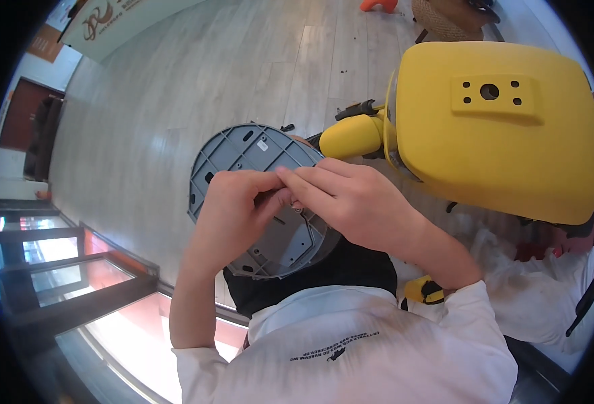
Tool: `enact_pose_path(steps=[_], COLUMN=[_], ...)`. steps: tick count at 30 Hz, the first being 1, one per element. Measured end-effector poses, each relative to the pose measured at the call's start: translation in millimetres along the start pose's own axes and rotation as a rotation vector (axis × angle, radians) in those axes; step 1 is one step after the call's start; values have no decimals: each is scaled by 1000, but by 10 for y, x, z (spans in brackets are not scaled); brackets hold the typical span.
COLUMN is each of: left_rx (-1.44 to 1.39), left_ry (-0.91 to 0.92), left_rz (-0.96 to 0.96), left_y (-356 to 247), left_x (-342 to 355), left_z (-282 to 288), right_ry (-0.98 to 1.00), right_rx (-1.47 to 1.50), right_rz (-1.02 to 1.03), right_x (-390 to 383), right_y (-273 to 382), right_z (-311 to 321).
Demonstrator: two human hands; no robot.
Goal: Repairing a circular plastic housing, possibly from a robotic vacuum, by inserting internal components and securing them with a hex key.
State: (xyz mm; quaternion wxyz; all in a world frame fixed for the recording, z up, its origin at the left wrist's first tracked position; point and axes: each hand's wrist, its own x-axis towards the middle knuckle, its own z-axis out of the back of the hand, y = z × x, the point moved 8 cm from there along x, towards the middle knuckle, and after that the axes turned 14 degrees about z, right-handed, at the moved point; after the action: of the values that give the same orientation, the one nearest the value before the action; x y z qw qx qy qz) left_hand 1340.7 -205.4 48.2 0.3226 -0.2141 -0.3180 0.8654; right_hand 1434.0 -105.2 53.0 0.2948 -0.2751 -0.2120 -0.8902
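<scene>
Across my lap lies a round grey plastic panel (233, 156), its ribbed side up, with slots, small screw holes and a white sticker (262, 145). My left hand (228, 212) is over the panel's middle, thumb and fingers pinched together. From the right, my right hand (357, 198) meets it, fingers bent and closed, fingertips touching the left ones. Something small shows just below the fingertips, too hidden to name. The fingers cover part of the panel's centre.
A large yellow machine body (438, 155) stands close on my right, with a smaller yellow part (351, 137) jutting toward the panel. White plastic bags (532, 289) and a yellow-and-black object (423, 290) lie at lower right. Glass-paned frames (101, 289) are at lower left; a woven chair (448, 20) stands far right.
</scene>
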Motion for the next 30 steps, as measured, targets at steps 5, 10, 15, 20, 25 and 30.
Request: enact_pose_path(steps=[5, 10, 15, 20, 25, 30], left_rx=[-77, -169, -93, -8, -154, -176], left_ry=[100, 106, 85, 53, 113, 103], left_rz=[-17, 4, -147, -160, -117, -102], left_y=[26, 131, 8, 53, 149, 185], left_x=[-72, -41, -100, -69, -22, -29], left_z=[-5, -84, -96, -90, -88, -109], right_ry=[-42, -412, -377, -263, -31, 12], right_rx=[-24, -24, 152, 239, 26, -31], right_rz=[-95, -258, -378, -452, -199, -174], right_x=[-168, -309, -275, -280, -235, -172], right_y=[5, -88, -118, -130, -65, -6], right_z=[102, 145, 117, 132, 91, 129])
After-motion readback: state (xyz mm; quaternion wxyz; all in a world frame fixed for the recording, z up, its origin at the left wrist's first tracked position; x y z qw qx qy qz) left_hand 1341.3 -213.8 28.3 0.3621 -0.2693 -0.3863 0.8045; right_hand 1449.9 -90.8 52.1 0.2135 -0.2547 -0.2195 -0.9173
